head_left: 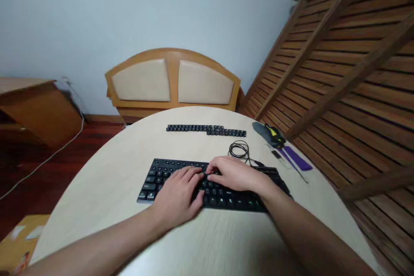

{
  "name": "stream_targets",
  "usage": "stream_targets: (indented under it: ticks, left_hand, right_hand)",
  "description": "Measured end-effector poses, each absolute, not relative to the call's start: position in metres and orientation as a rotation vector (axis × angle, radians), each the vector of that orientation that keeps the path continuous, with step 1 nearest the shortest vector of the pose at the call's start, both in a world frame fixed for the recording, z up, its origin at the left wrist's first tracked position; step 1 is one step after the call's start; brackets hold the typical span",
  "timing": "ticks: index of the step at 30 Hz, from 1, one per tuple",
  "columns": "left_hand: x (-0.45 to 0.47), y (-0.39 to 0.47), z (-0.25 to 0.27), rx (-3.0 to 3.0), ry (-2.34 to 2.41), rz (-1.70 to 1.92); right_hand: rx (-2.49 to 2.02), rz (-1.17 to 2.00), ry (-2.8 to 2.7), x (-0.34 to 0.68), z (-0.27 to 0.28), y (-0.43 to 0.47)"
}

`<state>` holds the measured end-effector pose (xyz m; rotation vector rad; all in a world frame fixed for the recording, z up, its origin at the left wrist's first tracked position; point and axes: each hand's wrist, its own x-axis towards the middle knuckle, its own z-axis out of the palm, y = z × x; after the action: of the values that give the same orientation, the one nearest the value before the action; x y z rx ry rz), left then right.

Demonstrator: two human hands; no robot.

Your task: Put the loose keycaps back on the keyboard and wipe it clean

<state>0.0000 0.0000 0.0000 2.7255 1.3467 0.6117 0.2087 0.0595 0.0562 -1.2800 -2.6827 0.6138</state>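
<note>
A black keyboard (pixel 152 181) lies across the round table in front of me. My left hand (pixel 181 192) rests palm down over its middle, fingers stretched and thumb apart, with the index fingertip close to my right fingertips. My right hand (pixel 233 174) comes in over the right half, its index finger and thumb closed around what looks like a keycap (pixel 206 177); the fingers partly hide it. Beneath the right wrist, part of the keyboard is covered. Farther back, loose black keycaps (pixel 187 128) stand in staggered rows.
A coiled black cable (pixel 239 150) lies behind the keyboard. At the table's right edge are a yellow-and-black handled tool (pixel 274 135), a thin screwdriver-like rod (pixel 296 167) and a purple strip (pixel 297 158). A slatted wooden structure (pixel 339 73) leans close on the right.
</note>
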Motion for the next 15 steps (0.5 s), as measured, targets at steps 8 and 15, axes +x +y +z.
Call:
stream_targets:
  ticks: [8, 15]
  left_hand:
    - [0.003, -0.002, 0.0, 2.739, 1.37, 0.622]
    - [0.017, 0.006, 0.013, 2.762, 1.424, 0.468]
  right_hand:
    - [-1.365, 0.603, -2.701, 0.202, 0.065, 0.055]
    - [-1.359, 0.637, -2.672, 0.205, 0.065, 0.059]
